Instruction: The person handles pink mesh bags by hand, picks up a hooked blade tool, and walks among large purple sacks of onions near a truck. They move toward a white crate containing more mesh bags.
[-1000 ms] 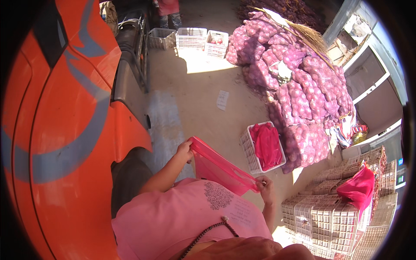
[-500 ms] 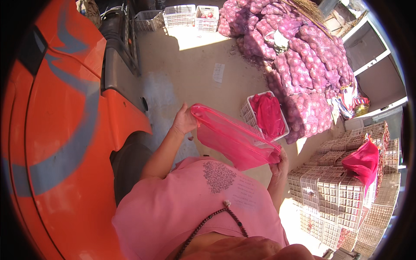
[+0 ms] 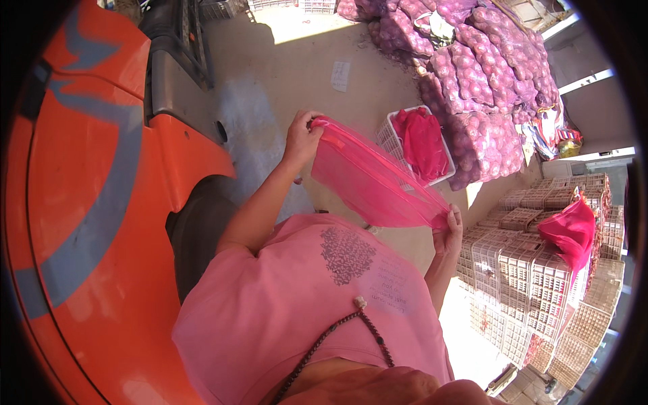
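A pink mesh bag point(image 3: 378, 182) hangs stretched between the two hands in front of the chest, its upper edge sloping from far left to near right: the left hand point(image 3: 303, 140) has its fingers curled around one corner, and the right hand point(image 3: 448, 233) pinches the other between thumb and fingers. The likeliest trouble is a corner slipping out, since the thin cloth gives each grip little to hold; pulling the hands too far apart could also strain the weave. Farther off, behind the bag in view, stands a white crate point(image 3: 386, 140) of red mesh cloth point(image 3: 425, 152); whether they touch is unclear, but a low sweep to the right could snag the bag on its rim. Compared with half a second ago, the left fingers are more bent, where they were straighter, both hands appear higher in the view, and the row of crates point(image 3: 272, 4) at the far edge is now mostly cut off.
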Demonstrator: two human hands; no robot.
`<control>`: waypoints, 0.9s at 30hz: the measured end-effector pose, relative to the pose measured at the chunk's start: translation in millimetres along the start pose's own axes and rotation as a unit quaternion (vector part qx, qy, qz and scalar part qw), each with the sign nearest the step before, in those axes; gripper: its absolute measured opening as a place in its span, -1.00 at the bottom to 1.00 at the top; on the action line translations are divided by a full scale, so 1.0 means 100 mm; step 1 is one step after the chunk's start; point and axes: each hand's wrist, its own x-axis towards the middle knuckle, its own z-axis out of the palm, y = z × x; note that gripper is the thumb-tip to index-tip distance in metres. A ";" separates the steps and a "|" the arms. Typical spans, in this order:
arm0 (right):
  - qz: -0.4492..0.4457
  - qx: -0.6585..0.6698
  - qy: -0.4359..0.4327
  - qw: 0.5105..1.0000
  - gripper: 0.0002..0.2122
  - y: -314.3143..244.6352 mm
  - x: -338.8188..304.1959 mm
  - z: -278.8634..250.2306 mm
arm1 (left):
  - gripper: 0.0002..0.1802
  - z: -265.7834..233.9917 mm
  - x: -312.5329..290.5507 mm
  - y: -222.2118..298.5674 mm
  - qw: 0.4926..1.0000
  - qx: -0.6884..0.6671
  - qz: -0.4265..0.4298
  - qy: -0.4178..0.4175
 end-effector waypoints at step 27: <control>0.068 -0.162 -0.181 0.968 -0.68 0.11 -0.11 0.29 | -0.88 -0.29 -0.23 -0.33 0.961 -0.267 -0.064 0.010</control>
